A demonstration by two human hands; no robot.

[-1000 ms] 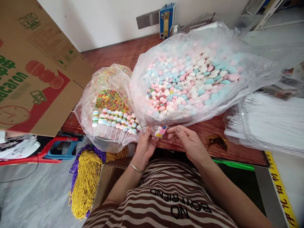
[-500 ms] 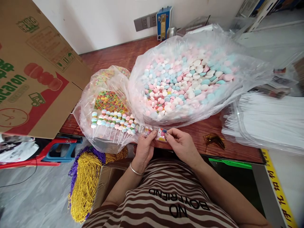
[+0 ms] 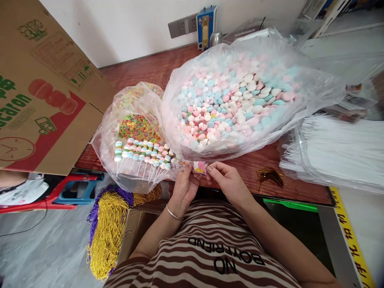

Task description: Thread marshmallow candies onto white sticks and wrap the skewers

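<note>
A small printed clear wrapper [image 3: 199, 167], with pink, yellow and white patterning, is stretched between my two hands at the table's front edge. My left hand [image 3: 183, 186], with a bangle on the wrist, pinches its left part between thumb and fingers. At the other end, my right hand [image 3: 229, 182] grips it between thumb and forefinger. What lies inside the wrapper, if anything, is too small to tell. Left of my hands, several candy skewers [image 3: 143, 152] on white sticks lie on a clear bag [image 3: 105, 140] of small colourful ring candies [image 3: 138, 127].
A big clear bag [image 3: 192, 72] of pastel candies fills the table's middle. Gold twist ties [image 3: 270, 177] and bagged white sticks [image 3: 339, 148] lie to the right. A cardboard box [image 3: 57, 52] stands left. Gold beads [image 3: 108, 232] hang below. Part of a person [image 3: 10, 179] shows at far left.
The wrapper has turned between my fingers, showing more of its pink and yellow part. My right fingertips have shifted slightly down along its end. A person's limb has appeared at far left.
</note>
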